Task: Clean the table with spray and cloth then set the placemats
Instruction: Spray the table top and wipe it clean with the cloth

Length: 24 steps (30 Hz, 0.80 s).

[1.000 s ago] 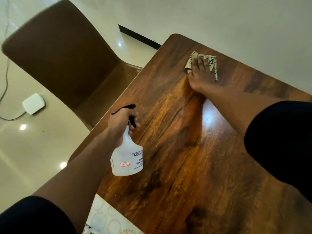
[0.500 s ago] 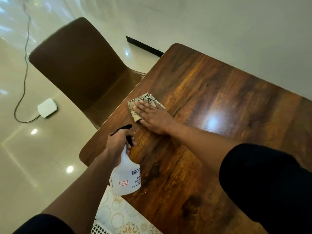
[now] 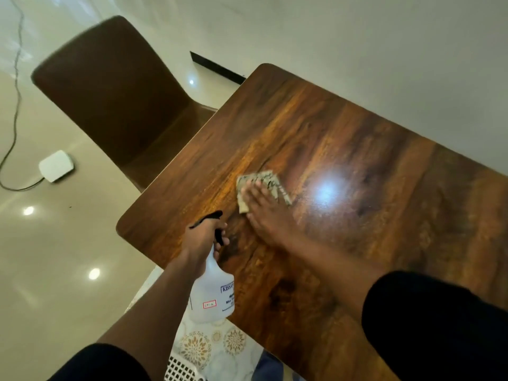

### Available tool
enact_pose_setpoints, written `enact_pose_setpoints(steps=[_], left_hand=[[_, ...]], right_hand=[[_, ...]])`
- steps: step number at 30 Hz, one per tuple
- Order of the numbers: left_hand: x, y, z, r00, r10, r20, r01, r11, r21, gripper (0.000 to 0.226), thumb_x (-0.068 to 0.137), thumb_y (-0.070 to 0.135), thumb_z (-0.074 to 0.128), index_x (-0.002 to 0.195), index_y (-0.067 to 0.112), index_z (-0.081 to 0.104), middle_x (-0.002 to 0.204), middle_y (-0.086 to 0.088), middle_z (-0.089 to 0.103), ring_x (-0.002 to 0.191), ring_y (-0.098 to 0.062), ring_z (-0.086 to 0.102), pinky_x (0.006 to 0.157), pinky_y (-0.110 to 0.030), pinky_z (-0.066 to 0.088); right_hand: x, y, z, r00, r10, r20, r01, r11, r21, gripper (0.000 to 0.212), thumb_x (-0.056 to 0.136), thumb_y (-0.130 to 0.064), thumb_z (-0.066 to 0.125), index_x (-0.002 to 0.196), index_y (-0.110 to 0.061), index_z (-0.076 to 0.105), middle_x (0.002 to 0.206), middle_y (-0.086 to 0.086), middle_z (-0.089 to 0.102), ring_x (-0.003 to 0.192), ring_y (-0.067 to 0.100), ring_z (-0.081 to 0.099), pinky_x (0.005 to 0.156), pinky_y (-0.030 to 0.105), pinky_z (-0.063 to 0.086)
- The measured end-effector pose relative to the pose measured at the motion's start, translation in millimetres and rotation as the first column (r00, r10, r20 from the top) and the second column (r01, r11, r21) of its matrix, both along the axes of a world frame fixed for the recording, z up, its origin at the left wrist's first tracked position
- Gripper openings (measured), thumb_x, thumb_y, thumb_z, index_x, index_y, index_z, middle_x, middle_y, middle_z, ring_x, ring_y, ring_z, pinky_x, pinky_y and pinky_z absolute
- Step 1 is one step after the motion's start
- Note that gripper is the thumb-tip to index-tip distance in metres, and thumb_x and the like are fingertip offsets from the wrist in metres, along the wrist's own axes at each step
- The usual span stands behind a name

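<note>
My left hand (image 3: 202, 237) grips the neck of a white spray bottle (image 3: 213, 295) with a black trigger, holding it over the near left edge of the glossy wooden table (image 3: 357, 166). My right hand (image 3: 264, 207) lies flat with straight fingers on a folded patterned cloth (image 3: 261, 181), pressing it against the tabletop left of the middle. A placemat (image 3: 217, 345) with gold round motifs lies below the table's near edge, under the bottle, partly hidden by my left arm.
A brown chair (image 3: 115, 92) stands at the table's left side. On the tiled floor lies a white box (image 3: 56, 166) with a cable. A white perforated basket (image 3: 181, 369) sits at the bottom edge. A white wall runs behind the table.
My right hand has swept the cloth from the far corner to the left edge, then rightward toward the table's middle. The left hand keeps holding the bottle in much the same spot.
</note>
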<state>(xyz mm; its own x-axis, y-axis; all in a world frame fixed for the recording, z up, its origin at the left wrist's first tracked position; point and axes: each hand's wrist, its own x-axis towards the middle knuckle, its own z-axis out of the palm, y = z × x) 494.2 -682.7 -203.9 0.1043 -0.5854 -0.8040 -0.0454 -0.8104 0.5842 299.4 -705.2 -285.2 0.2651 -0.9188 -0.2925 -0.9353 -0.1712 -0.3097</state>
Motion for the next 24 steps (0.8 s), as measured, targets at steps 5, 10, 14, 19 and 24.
enact_pose_setpoints(steps=[5,10,14,19,24], left_hand=[[-36,45,-11,0.994,-0.1,0.044,0.101,0.995,-0.014,0.018,0.092,0.013,0.066,0.079,0.0,0.071,0.069,-0.015,0.067,0.043,-0.012,0.044,0.043,-0.024,0.035],[-70,79,-19,0.984,-0.176,-0.014,0.174,0.982,-0.077,0.023,0.094,0.011,0.065,0.112,0.021,0.075,0.071,-0.019,0.066,0.047,-0.013,0.045,0.044,-0.027,0.036],[-102,107,-23,0.972,-0.236,-0.017,0.234,0.97,-0.062,0.034,0.095,0.012,0.065,0.128,0.014,0.074,0.071,-0.017,0.066,0.049,-0.014,0.044,0.043,-0.026,0.036],[-147,144,-22,0.954,-0.299,0.013,0.299,0.954,-0.037,0.022,0.093,0.012,0.066,0.111,0.017,0.077,0.068,-0.014,0.068,0.047,-0.013,0.046,0.044,-0.026,0.038],[-192,177,-20,0.913,-0.405,0.041,0.406,0.914,-0.004,0.013,0.088,0.015,0.067,0.082,0.006,0.076,0.068,-0.016,0.071,0.047,-0.015,0.045,0.045,-0.026,0.038]], right_hand=[[-19,112,-9,0.993,0.121,0.004,-0.121,0.992,-0.042,0.064,0.111,-0.046,0.025,0.168,-0.025,0.006,0.175,-0.006,-0.004,0.16,0.014,-0.01,0.127,0.051,0.009],[-98,134,-4,0.953,-0.3,-0.032,0.3,0.954,0.023,0.066,0.111,-0.049,0.019,0.165,-0.029,-0.014,0.17,-0.008,-0.025,0.156,0.014,-0.025,0.127,0.047,-0.001],[-152,166,-6,0.817,-0.572,-0.076,0.575,0.818,0.03,0.066,0.112,-0.048,0.018,0.165,-0.025,-0.015,0.171,-0.006,-0.024,0.156,0.014,-0.026,0.127,0.048,-0.004],[-139,228,-5,0.894,-0.447,-0.022,0.448,0.893,0.054,0.065,0.113,-0.044,0.021,0.166,-0.026,-0.011,0.171,-0.004,-0.024,0.156,0.017,-0.027,0.127,0.051,-0.005],[-156,311,-14,0.998,-0.067,-0.012,0.067,0.998,-0.015,0.063,0.113,-0.046,0.022,0.168,-0.024,0.0,0.175,-0.004,-0.01,0.16,0.016,-0.014,0.128,0.05,0.005]])
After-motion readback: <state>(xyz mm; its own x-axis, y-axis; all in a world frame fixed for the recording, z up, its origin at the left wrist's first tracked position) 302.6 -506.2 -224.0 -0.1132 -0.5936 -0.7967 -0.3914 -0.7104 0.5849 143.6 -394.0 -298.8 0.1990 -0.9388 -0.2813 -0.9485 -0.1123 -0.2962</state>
